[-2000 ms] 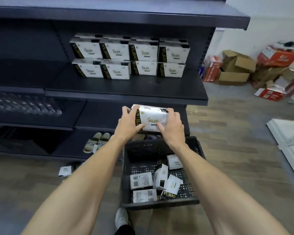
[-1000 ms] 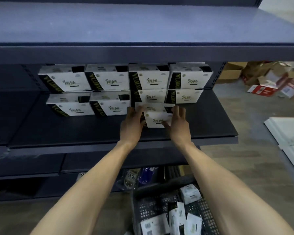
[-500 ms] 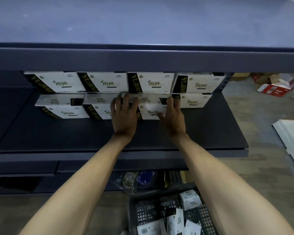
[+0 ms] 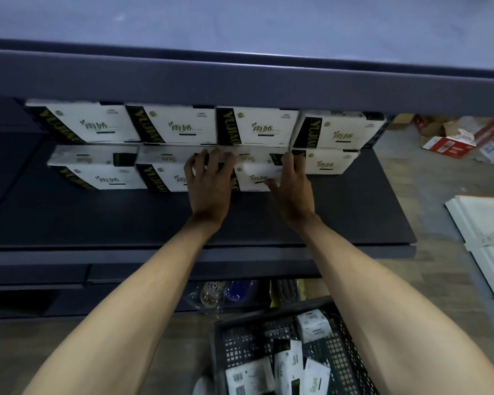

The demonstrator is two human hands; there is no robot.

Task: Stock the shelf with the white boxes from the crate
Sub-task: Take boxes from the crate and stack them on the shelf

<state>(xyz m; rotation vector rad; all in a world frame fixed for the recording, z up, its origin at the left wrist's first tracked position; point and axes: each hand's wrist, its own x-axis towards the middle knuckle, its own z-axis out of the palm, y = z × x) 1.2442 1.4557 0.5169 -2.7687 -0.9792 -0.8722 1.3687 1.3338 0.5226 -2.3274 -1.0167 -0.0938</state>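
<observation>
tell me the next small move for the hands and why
Probably lift both hands away and reach down to the crate for another box. The white box under the left hand and right hand already sits on the shelf, front level with its left neighbour.

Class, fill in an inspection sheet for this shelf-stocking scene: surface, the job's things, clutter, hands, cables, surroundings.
Surface: dark shelf board, bare in front of the boxes.
Job's things: white boxes in two rows of four at the back of the shelf; third lower box under the hands; black crate on the floor holds more loose boxes.
Clutter: wrapped items below the shelf.
Hands: left hand flat, fingers spread on the box fronts; right hand pressing the third lower box.
Cables: nothing seen.
Surroundings: cardboard cartons and white panels on the floor at right.
</observation>
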